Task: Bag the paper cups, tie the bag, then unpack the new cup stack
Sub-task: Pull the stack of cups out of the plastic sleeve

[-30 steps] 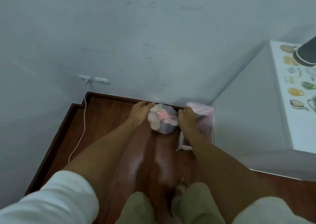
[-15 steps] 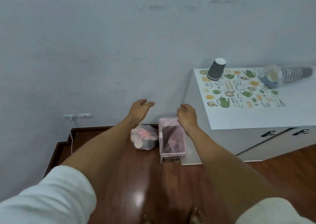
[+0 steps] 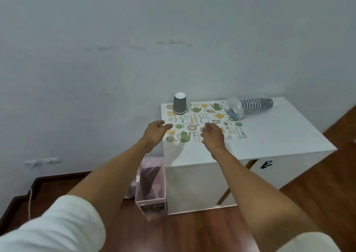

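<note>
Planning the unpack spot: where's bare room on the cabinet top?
Bare white runs along the cabinet top's front and right, right of the printed mat. Back edge is crowded: upside-down grey cup at back left, wrapped cup stack lying back centre. Both hands hover empty over the mat.

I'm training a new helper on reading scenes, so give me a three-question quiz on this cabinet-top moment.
1. True or false: the single grey paper cup stands upside down on the white cabinet.
2. The wrapped cup stack is: A upright, B lying on its side, C in the pink bin.
3. What does either hand hold, the left hand or the right hand?

Key: 1 true. 2 B. 3 Nothing; both hover empty, fingers loosely curled, above the printed mat.
</note>
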Tool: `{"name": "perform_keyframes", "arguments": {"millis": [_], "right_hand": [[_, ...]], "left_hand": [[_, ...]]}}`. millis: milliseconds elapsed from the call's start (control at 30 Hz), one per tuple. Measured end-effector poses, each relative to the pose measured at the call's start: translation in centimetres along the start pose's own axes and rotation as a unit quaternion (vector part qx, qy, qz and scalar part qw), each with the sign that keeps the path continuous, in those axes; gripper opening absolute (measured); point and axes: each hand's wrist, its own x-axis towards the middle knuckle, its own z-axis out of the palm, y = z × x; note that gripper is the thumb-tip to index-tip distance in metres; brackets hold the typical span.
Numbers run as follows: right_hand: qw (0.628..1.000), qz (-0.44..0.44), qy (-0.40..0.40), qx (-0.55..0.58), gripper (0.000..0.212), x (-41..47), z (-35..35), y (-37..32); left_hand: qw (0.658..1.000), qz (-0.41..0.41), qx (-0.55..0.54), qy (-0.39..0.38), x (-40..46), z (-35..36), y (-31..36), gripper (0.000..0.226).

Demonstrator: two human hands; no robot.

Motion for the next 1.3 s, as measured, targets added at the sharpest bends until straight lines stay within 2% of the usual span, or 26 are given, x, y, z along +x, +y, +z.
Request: {"name": "perform_keyframes", "arguments": {"millis": [133, 300, 567, 833, 967, 1100, 1200, 1300], "right_hand": [[1.000, -0.020, -0.007, -0.019, 0.042, 2.8, -6.7, 1.5], [1.000, -0.013, 0.005, -0.009, 0.040, 5.6, -13.3, 2.6], [1.000, -0.004, 0.025, -0.015, 0.039, 10.5, -19.2, 4.3], [0.997, -0.009, 0.038, -0.059, 0.034, 17.7, -22.9, 3.9], [0.993, -0.033, 0.048, -0.104, 0.028, 21.5, -24.0, 2.7], [0.985, -0.064, 0.016, -0.159, 0.037, 24.6, -24.1, 2.2], [0.969, -0.112, 0.002, -0.218, 0.038, 27.2, -23.7, 2.1], [0.948, -0.108, -0.032, -0.298, 0.057, 29.7, -23.1, 2.0]], "left_hand": [[1.000, 0.007, -0.010, -0.002, 0.1, 6.8, 2.4, 0.079], [1.000, 0.008, 0.007, -0.024, 0.9, 13.6, 5.1, 0.072], [0.999, 0.016, 0.023, -0.046, 5.1, 20.8, 8.0, 0.074], [0.998, 0.016, 0.006, -0.063, 12.5, 26.7, 10.4, 0.031], [0.997, 0.014, 0.026, -0.068, 16.3, 28.6, 11.4, 0.041], [0.998, -0.023, 0.032, -0.048, 19.2, 29.9, 11.4, 0.062], [0.998, -0.043, 0.011, -0.036, 20.4, 30.5, 11.4, 0.054], [0.997, -0.060, -0.038, -0.033, 20.7, 31.0, 12.3, 0.055]]}}
